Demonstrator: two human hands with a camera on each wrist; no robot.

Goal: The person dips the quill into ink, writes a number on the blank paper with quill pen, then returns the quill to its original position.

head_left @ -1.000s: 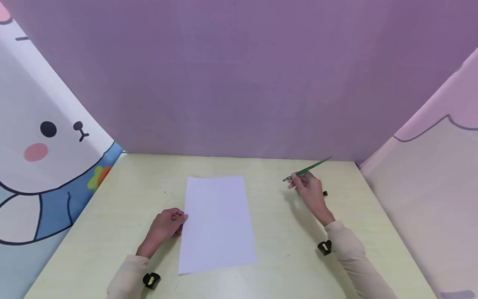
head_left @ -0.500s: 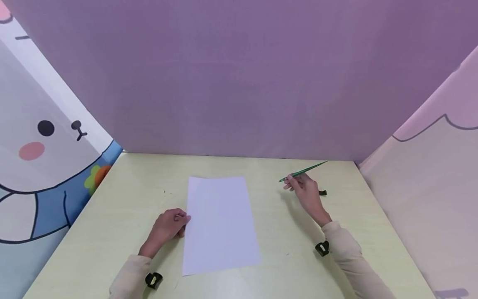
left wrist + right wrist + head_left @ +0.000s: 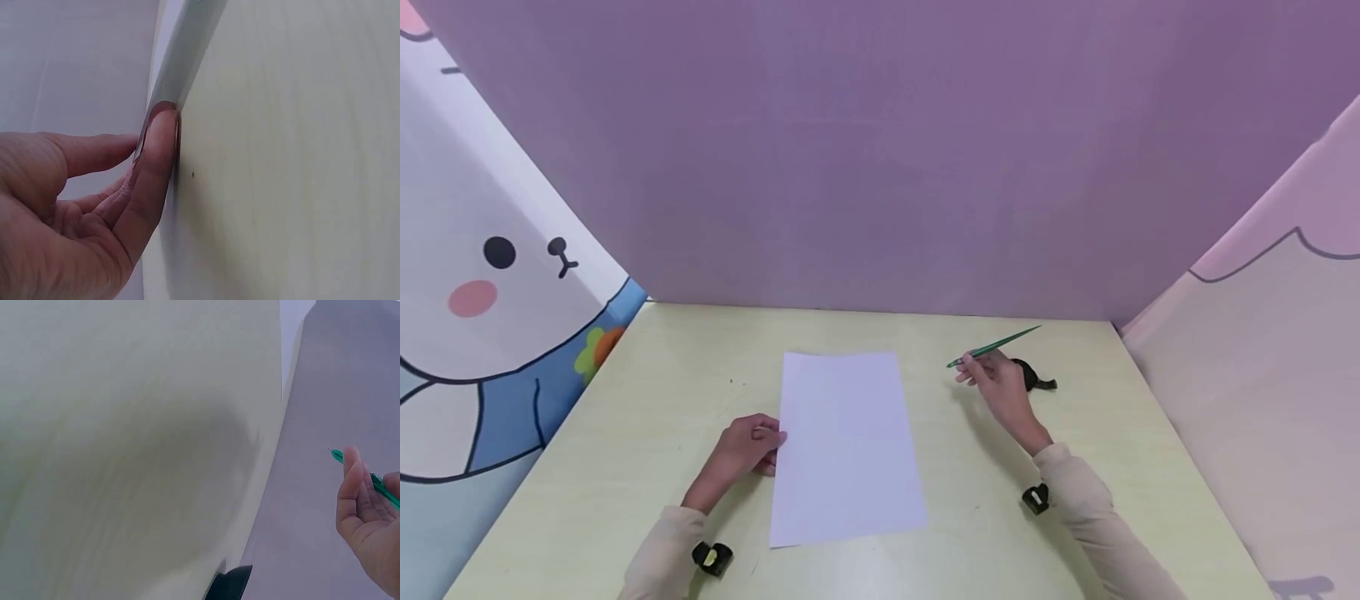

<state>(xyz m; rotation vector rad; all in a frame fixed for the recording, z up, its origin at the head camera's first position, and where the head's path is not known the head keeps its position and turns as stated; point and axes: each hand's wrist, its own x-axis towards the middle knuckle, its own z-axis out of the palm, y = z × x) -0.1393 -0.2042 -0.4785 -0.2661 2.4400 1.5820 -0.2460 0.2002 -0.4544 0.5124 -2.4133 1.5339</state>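
Note:
A white sheet of paper lies on the table, its long side running away from me. My left hand pinches its left edge; in the left wrist view the thumb is on one face and a finger on the other, and the paper's edge is lifted off the tabletop. To the right of the sheet, my right hand holds a slim green pen above the table. The pen's tip points left and its tapered end slants up to the right. In the right wrist view the pen sits between thumb and fingers.
A black object with a short tail lies behind my right hand, partly hidden by it. The pale table meets a purple wall at the back. Side walls stand left and right, the left one printed with a cartoon animal.
My right hand has moved left with the pen, closer to the paper, and more of the black object shows behind it. The left hand and sheet have shifted slightly right.

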